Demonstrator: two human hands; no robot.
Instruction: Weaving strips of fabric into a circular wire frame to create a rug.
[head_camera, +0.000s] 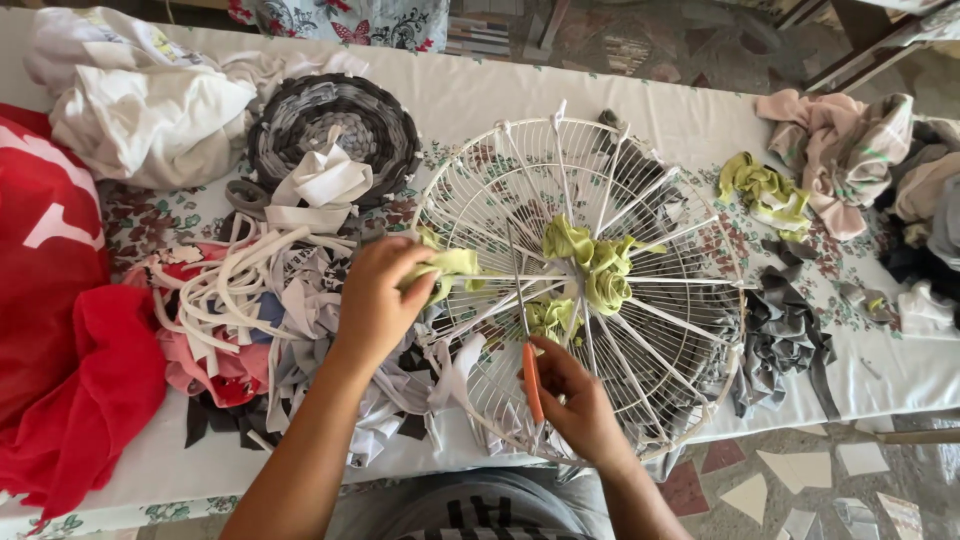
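two hands weave a yellow-green fabric strip (450, 266) into a round white wire fan guard (580, 290) on a table.
only the centre is woven; left hand (375, 300) pinches the strip, right hand (575, 400) grips an orange-handled tool (533, 380).

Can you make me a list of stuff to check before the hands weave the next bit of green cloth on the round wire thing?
1. Left hand grips the green strip: ok.
2. Right hand holds the orange-handled tool: ok.
3. Tool tip is hooked on the cloth: cannot tell.
4. White wire frame lies flat on the table: ok.
5. Woven green centre sits at the frame's middle: ok.
6. More green strips lie beside the frame, at its right: ok.
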